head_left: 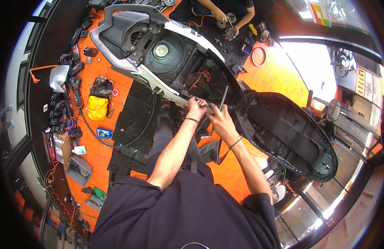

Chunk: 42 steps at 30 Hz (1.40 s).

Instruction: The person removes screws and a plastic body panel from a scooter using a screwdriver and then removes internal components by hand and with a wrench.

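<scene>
A scooter body [188, 50] with white and grey panels stands before me, its underseat bay laid bare. At its near side my left hand [196, 108] is closed, fingertips pinched together at the panel's edge; what they hold is too small to make out. Close by on the right, my right hand [222, 122] is closed with bent fingers around a small dark piece [209, 110] between the two hands. A straight dark grey bar [224, 97] rises just beyond my right fingers; whether they touch it, I cannot tell. Red wires [198, 78] show inside the bay.
The black seat [283, 137] lies flipped open to the right, underside up. A co-worker's hands [220, 15] handle round metal parts at the back. On the orange floor at left are a yellow bag [98, 108], a blue bottle [104, 133], a black hose [129, 146] and several dark parts.
</scene>
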Each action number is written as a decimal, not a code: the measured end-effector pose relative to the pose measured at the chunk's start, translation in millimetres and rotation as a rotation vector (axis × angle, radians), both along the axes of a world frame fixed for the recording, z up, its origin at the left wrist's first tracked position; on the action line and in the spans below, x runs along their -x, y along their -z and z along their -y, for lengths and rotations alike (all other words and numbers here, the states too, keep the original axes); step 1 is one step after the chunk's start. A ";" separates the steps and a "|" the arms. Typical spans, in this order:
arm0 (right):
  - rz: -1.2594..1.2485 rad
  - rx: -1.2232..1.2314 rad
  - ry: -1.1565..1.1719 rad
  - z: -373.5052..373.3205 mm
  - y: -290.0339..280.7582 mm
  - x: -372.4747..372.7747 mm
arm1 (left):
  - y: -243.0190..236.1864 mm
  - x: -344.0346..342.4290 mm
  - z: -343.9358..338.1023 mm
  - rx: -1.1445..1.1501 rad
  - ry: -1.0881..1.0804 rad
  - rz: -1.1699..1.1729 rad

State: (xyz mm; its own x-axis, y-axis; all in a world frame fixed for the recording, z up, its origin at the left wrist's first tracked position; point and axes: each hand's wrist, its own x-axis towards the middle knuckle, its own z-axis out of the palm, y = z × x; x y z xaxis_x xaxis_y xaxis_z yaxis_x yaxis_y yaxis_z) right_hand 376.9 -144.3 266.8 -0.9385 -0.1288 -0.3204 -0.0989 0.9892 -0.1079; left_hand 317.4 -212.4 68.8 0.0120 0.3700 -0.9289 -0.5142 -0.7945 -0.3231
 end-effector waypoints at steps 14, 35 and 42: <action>0.073 0.543 0.752 -13.7 -32.3 8.2 | -7.5 7.6 -7.7 -0.037 -0.039 0.057; -0.402 0.253 0.919 6.1 -28.5 0.5 | 15.7 -10.1 -0.5 -0.024 -0.002 0.041; 0.045 0.361 1.000 -10.6 24.2 -23.0 | 16.4 -5.4 -7.5 -0.035 -0.043 0.029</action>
